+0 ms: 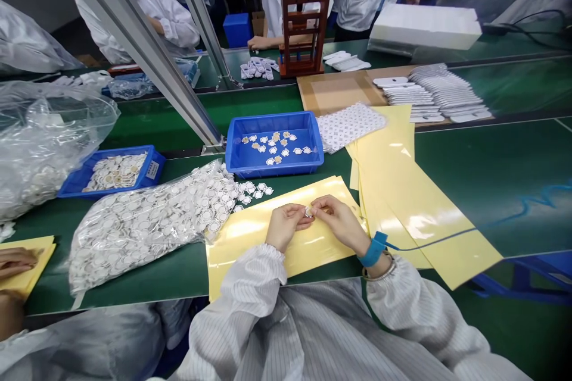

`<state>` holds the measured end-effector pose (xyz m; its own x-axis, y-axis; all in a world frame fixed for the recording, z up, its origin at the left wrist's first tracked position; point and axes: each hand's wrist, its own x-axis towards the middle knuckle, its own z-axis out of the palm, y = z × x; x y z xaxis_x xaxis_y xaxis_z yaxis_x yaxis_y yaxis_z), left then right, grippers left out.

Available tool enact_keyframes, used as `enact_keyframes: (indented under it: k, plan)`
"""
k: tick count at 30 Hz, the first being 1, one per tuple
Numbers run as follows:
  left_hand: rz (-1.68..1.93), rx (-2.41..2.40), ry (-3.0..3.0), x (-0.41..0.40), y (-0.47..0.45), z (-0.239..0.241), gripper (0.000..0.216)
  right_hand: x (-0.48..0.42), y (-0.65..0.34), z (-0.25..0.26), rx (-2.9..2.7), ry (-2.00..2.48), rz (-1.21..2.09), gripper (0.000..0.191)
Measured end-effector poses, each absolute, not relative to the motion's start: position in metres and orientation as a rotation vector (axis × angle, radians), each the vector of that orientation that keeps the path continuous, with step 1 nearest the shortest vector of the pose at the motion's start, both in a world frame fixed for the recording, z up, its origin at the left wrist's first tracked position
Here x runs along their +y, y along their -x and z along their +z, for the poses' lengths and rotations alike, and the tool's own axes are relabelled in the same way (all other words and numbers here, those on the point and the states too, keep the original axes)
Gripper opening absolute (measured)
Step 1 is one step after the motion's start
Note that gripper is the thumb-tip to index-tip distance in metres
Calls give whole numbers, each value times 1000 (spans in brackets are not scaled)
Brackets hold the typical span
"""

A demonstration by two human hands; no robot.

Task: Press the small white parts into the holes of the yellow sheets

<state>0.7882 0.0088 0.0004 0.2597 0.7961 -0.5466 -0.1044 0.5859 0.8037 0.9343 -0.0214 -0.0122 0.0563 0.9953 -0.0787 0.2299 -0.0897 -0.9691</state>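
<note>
1. Head view, hands: My left hand and right hand meet over a yellow sheet. Both sets of fingertips pinch one small disc. The other fingers curl in, and neither hand holds anything else.
2. The disc: It sits between my two hands, near the front edge of the green belt. I cannot tell whether it touches the sheet or is held just above it. It is too small to show any detail.
3. Handling: I judge the disc to be very light, thin and probably bendable, so easy to crease or drop. The rim looks like the place to hold it, with fingertips only and a gentle pinch, keeping off the face.
4. To my left: A clear bag lies open on the belt, packed with similar discs, and loose ones spill from its mouth just beside the sheet. Behind them a blue tray holds a scattering more. A second tray stands further left.
5. To my right: A blue strap circles my wrist, its cord trailing over a fan of yellow sheets. A dotted sheet lies beyond.
6. Others: A co-worker's hand rests at the far left edge. People in white coats stand across the belt.
</note>
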Motion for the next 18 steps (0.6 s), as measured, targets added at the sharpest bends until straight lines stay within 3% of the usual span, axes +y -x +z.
enact_keyframes:
  k: [18]
  plan:
    - [674, 1154, -736, 9, -788, 1, 19, -21, -933, -18, -1387, 1560, 1015, 16]
